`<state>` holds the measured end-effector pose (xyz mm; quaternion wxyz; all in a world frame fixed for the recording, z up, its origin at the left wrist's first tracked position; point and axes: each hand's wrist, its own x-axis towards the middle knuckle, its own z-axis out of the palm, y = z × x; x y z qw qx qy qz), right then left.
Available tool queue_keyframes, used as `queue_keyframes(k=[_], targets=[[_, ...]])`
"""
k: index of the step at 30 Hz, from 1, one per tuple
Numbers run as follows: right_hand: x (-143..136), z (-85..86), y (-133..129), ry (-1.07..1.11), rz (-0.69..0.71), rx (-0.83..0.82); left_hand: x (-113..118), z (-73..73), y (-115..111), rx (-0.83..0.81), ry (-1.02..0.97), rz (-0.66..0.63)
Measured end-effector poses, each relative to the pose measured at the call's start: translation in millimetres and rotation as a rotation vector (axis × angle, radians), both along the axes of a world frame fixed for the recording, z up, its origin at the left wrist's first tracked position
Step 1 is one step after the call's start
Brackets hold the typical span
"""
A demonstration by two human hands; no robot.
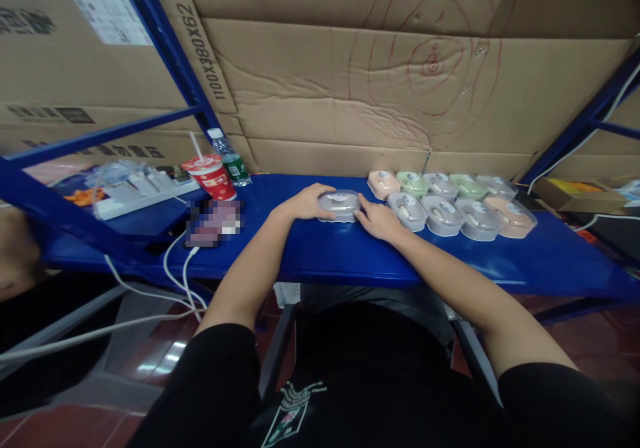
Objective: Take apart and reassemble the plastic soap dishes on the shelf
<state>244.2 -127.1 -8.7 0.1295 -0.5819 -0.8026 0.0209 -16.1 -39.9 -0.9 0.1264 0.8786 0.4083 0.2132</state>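
Note:
A grey plastic box with a clear lid (339, 203) sits on the blue table (345, 255) in front of me. My left hand (311, 201) is closed around its left end. At its right end my right hand (379, 220) grips it, thumb and fingers against the side. Just right of my right hand, similar lidded boxes stand in two rows; the closest is a grey box (407, 212). Among the others are a peach box (511, 217) and a green box (412, 185). Round labels show on several lids.
On the left stand a red paper cup with a straw (214, 178), a water bottle (231, 161) and a power strip (145, 198). White cables (187, 281) hang over the table edge. Cardboard (300, 88) walls the back; blue frame posts flank it. Another person's arm (17, 255) shows at far left.

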Motion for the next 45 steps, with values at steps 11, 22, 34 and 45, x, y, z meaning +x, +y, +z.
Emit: queue_keyframes(k=[11, 22, 34, 45], targets=[[2, -5.2, 0, -0.072, 0.064, 0.026, -6, -14.8, 22, -0.159, -0.115, -0.004], [-5, -15.8, 1, 0.014, 0.187, 0.124, -1, -19.2, 23, -0.026, -0.049, 0.243], [0, -23.6, 14, 0.033, 0.178, 0.13, 12, -14.8, 9, -0.012, -0.02, 0.074], [1, -12.7, 15, 0.051, 0.14, 0.069, -2, -9.0, 16, -0.195, -0.147, -0.025]])
